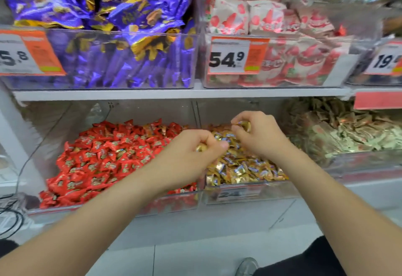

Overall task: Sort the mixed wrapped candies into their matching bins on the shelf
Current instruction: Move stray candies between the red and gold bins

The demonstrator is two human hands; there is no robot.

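Reaching forward, both hands are working above the gold-candy bin (276, 195). The left hand (191, 156) is gripping a gold-wrapped candy (199, 147) in curled fingers. The right hand (258, 138) is pinching another gold piece (244, 126) at its fingertips. The red-candy bin (87, 208) is sitting just beside, to the left.

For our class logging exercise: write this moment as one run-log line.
left hand grips gold candy | right hand pinches second gold candy | both by gold bin | red bin to its left
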